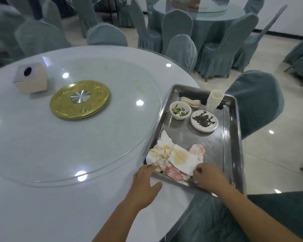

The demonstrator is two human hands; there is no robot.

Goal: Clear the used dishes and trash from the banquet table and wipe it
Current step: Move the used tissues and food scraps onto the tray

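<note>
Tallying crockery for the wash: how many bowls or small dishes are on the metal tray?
2. A bowl with green scraps sits at the tray's far left; a shallow dish with dark residue lies right of it. The napkins could hide another.

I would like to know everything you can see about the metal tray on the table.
The metal tray is rectangular, shiny like stainless steel, with a raised rim and rounded corners. It lies flat at the round table's right edge, partly overhanging it. Inside, at the far end, are a stack of cups, spoons, a small bowl with green scraps and a dark-stained saucer; stained napkins fill the near end. The left hand touches its near left corner; the right hand rests inside by the napkins.
</note>
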